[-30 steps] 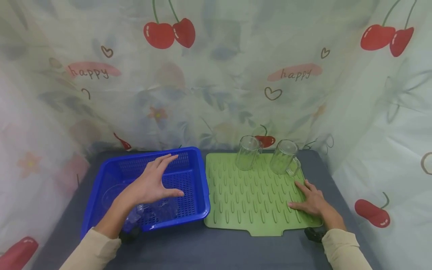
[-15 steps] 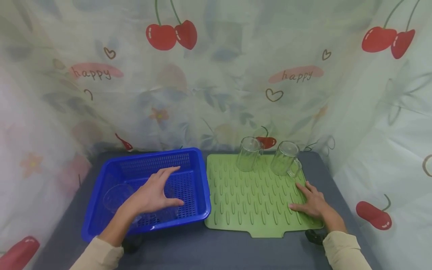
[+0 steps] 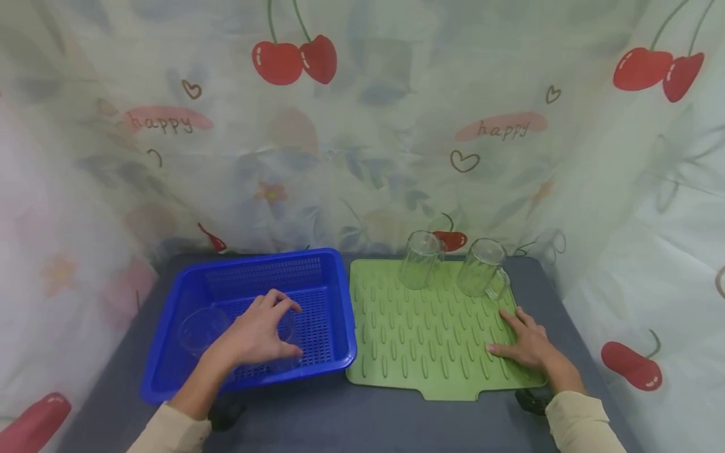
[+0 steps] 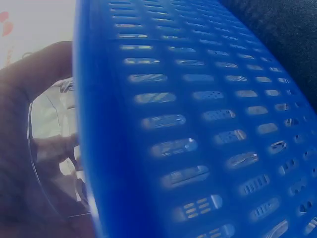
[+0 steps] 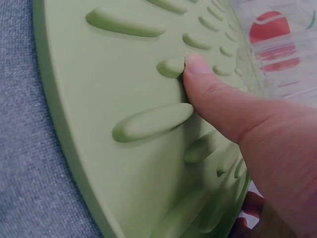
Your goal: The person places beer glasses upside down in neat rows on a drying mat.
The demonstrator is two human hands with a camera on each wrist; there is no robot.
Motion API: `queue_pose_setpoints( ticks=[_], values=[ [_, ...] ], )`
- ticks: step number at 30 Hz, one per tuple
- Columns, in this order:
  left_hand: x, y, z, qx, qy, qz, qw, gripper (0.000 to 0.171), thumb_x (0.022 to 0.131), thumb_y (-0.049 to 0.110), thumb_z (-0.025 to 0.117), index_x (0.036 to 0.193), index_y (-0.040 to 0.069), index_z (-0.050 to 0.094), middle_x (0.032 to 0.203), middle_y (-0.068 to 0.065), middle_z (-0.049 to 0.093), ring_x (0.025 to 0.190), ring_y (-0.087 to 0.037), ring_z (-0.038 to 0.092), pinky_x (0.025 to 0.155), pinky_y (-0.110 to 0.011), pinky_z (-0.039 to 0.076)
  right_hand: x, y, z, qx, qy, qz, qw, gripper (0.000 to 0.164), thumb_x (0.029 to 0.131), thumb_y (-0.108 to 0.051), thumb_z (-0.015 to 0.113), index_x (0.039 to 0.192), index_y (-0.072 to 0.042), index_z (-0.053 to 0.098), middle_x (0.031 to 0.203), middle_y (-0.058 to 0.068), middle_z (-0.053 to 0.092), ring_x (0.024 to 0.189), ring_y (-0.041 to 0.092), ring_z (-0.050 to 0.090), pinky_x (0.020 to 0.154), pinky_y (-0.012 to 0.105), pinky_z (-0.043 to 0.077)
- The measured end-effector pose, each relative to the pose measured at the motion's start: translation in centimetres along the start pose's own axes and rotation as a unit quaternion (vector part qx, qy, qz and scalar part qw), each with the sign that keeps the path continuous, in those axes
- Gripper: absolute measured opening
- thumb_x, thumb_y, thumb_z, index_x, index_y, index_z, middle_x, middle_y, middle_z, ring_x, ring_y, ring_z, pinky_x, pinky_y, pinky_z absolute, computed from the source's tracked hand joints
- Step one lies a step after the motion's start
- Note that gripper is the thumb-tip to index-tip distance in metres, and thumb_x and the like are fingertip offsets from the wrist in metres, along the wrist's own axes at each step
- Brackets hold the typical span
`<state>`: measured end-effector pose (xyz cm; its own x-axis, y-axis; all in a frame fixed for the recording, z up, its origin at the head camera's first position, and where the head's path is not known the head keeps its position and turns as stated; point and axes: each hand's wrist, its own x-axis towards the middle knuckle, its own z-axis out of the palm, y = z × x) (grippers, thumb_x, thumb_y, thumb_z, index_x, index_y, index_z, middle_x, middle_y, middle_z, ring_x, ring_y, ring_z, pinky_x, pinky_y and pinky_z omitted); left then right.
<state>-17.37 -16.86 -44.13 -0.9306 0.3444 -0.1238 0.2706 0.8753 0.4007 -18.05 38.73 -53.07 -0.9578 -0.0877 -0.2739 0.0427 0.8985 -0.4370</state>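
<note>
My left hand [image 3: 255, 330] reaches down into the blue plastic basket [image 3: 349, 327], its thumb and fingers curved about a clear glass [image 3: 287, 328]. Part of that glass is hidden behind the hand. In the left wrist view the basket's slotted wall [image 4: 198, 114] fills most of the picture, with a round glass edge [image 4: 37, 168] beside the hand. A second clear glass [image 3: 198, 327] lies further left in the basket. My right hand [image 3: 527, 343] rests spread on the right edge of the green ridged mat [image 3: 396, 340]; its thumb [image 5: 218, 94] lies on the mat's top face.
Two clear glass mugs stand at the back of the mat, a left mug [image 3: 418, 261] and a right mug [image 3: 480, 269] with its handle to the right. Basket and mat sit side by side on a dark grey cloth [image 3: 351, 421]. A cherry-print curtain [image 3: 362, 157] surrounds the table.
My left hand has moved lower into the basket, and its fingers have bent in about the clear glass. The right hand keeps its place on the mat. The whole head view has shifted slightly.
</note>
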Motion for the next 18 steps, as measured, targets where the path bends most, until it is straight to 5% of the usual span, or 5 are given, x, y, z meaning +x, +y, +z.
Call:
queue_pose_setpoints(
  ticks=[6, 18],
  values=[
    [0.2, 0.0, 0.2, 0.023, -0.007, -0.003, 0.9997, 0.064, 0.073, 0.049, 0.088, 0.127, 0.031, 0.060, 0.133, -0.002, 0.055, 0.122, -0.031, 0.051, 0.079, -0.052, 0.053, -0.2, -0.1, 0.0, -0.002, 0.007, -0.006, 1.000, 0.104, 0.087, -0.055, 0.075, 0.160, 0.000, 0.023, 0.162, 0.039, 0.006, 0.138, 0.073, 0.012, 0.100, 0.083, 0.029],
    [0.3, 1.1, -1.1, 0.037, -0.092, -0.040, 0.9943, 0.069, 0.074, 0.033, 0.089, 0.134, 0.035, 0.054, 0.132, -0.005, 0.051, 0.111, -0.034, 0.054, 0.074, -0.049, 0.053, 0.0, 0.2, 0.3, -0.001, 0.001, -0.004, 1.000, 0.105, 0.088, -0.058, 0.073, 0.161, -0.002, 0.022, 0.163, 0.038, 0.004, 0.140, 0.072, 0.009, 0.103, 0.084, 0.025]
  ],
)
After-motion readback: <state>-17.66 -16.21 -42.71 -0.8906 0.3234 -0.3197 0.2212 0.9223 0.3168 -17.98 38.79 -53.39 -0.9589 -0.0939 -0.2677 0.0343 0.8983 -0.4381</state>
